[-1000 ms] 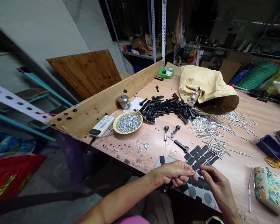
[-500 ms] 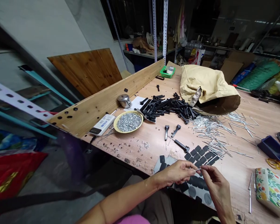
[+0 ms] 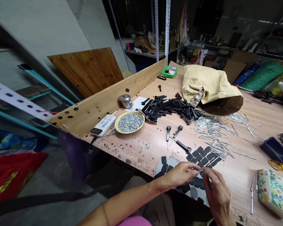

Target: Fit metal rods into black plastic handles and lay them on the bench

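Note:
Just above the near edge of the table, my left hand pinches a thin metal rod between thumb and fingers. The fingertips of my right hand close on the rod's other end; whether a small part sits there is too small to make out. Beneath both hands lies a sheet of dark adhesive pads. Beyond them are several black plastic pieces with thin rods sticking out. To the upper right spreads a loose pile of metal rods.
A yellow bowl of tiny metal nuts stands left, beside a white box-shaped device and a metal pot. Black pieces heap before a paper sack. On the right are a blue tray and a tissue pack.
My right hand has turned slightly, its fingers more drawn together around the rod's end. My left hand stays nearly in place.

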